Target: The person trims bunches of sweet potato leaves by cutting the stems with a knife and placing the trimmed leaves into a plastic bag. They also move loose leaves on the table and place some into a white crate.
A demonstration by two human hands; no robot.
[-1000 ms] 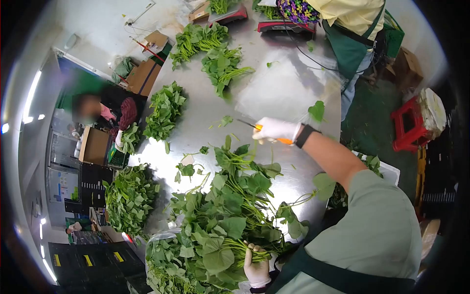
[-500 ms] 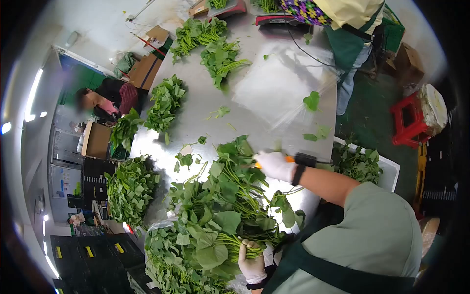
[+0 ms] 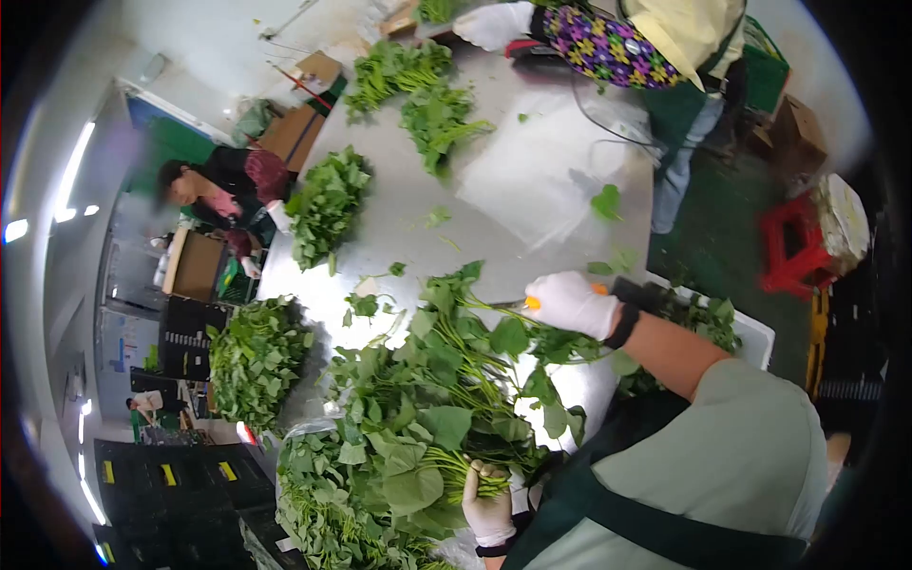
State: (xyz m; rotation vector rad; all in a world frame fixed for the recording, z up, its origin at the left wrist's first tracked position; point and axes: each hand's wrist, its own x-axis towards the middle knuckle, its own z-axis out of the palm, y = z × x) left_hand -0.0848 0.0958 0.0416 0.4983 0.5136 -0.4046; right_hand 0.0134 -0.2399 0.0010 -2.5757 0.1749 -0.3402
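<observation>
My left hand point(image 3: 489, 508), in a white glove, is closed around the stems of a bunch of sweet potato leaves point(image 3: 446, 465) at the near side of the table. A loose heap of the same leafy stems point(image 3: 446, 351) lies just beyond it. Over the table's edge to the right, my right hand point(image 3: 575, 304), also gloved, is closed on an orange-handled tool point(image 3: 533, 303). The tool's working end is thin and too blurred to identify. Stems and leaves trail below this hand.
More bunches point(image 3: 328, 204) lie along the metal table point(image 3: 399, 204), with plastic sheets point(image 3: 532, 176) at the far part. A white bin of greens point(image 3: 757, 328) stands beside me. One co-worker's gloved hand point(image 3: 494, 26) is near a scale; another person point(image 3: 223, 195) stands across the table.
My right hand has drawn back to the right with the orange-handled tool. My left hand keeps its hold. A co-worker's gloved hand has appeared at the top; the person opposite now reaches toward a bunch.
</observation>
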